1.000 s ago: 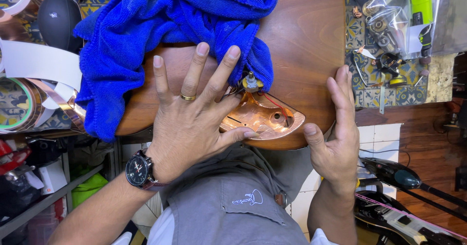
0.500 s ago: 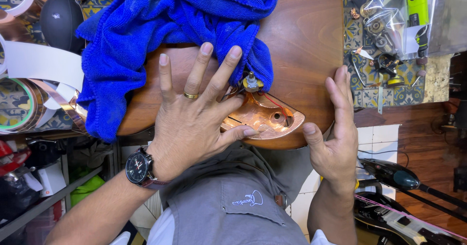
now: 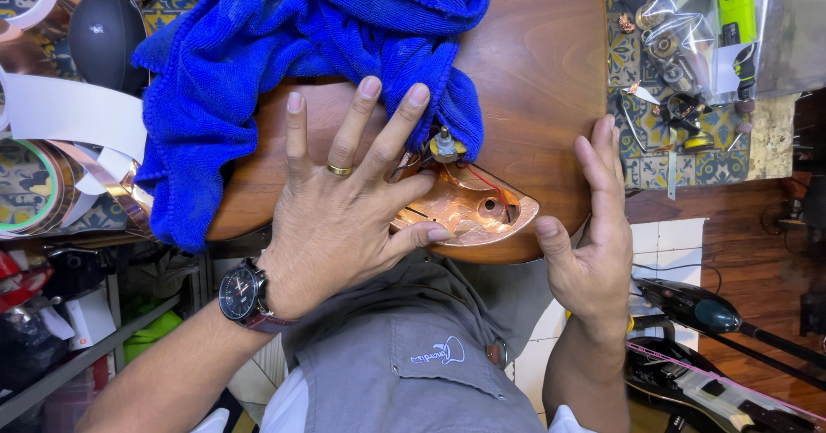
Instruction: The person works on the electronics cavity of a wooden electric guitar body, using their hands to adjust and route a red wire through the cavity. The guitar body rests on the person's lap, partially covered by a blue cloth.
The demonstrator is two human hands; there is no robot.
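Two hands: our left hand flat, fingers wide, on the guitar body; right hand open at its edge; copper-lined cavity uncovered, wiring loose.

Glossy, smooth brown wood guitar body, centre frame. Fluffy blue terry cloth at upper left. Shiny copper foil lines the cavity. Clear, crinkled plastic bag at upper right.

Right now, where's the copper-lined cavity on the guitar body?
In the head view, the copper-lined cavity sits at the lower edge of the wooden guitar body, just below the blue towel, between the left hand and the right hand.
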